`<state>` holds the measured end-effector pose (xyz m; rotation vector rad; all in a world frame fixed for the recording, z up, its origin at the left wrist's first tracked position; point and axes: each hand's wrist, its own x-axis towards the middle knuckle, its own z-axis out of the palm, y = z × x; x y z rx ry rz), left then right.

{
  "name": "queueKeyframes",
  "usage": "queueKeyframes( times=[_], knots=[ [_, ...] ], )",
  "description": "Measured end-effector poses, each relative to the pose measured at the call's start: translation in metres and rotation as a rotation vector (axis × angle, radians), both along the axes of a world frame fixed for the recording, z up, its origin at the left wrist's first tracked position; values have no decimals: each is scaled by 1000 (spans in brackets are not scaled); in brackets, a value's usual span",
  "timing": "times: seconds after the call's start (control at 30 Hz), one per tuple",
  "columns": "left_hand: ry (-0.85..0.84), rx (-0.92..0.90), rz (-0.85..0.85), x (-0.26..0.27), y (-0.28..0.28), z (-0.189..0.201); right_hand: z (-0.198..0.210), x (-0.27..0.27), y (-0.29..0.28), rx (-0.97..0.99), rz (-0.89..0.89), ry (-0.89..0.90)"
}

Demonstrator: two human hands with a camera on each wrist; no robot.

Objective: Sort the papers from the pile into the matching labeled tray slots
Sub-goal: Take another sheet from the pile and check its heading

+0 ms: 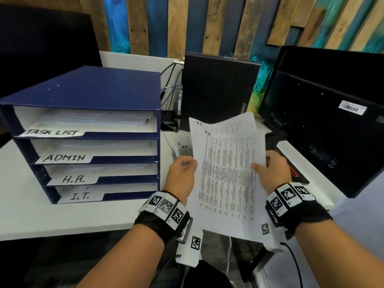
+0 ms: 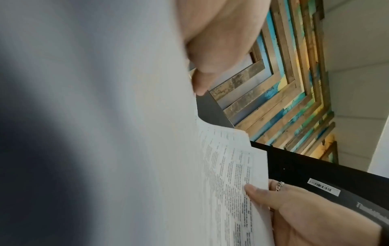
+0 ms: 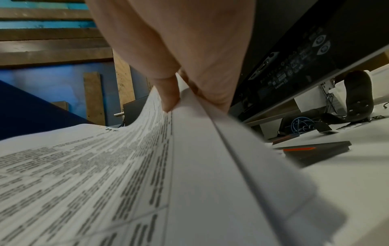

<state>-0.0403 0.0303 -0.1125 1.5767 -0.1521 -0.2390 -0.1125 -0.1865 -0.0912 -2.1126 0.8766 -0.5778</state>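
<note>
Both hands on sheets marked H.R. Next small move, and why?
Probably carry the sheets left and down toward the H.R. slot, third from the top of the blue tray. The top sheets read "H.R.", the left hand and right hand each pinch an edge, and that slot's opening faces the person.

The right hand (image 3: 189,58) fills the upper middle of the frame, its thumb (image 3: 168,93) pressed on top of a stack of printed papers (image 3: 94,174) with the other fingers underneath. The sheets sweep from the grip down to the lower left. At right, a dark flat case (image 3: 315,148) lies on the white table (image 3: 347,174), below a black monitor back (image 3: 294,50).
</note>
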Motion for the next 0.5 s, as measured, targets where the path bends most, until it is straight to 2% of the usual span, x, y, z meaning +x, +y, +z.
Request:
queueKeyframes(
  times=[0.2, 0.37, 0.5],
  knots=[
    [8, 29, 115, 10, -5, -4, 4, -7, -2, 5, -36, -109],
    [25, -111, 170, 7, -5, -10, 5, -10, -6, 1, -87, -174],
    [-6, -104, 201, 9, -6, -12, 5, -11, -8, 33, -51, -205]
  ],
)
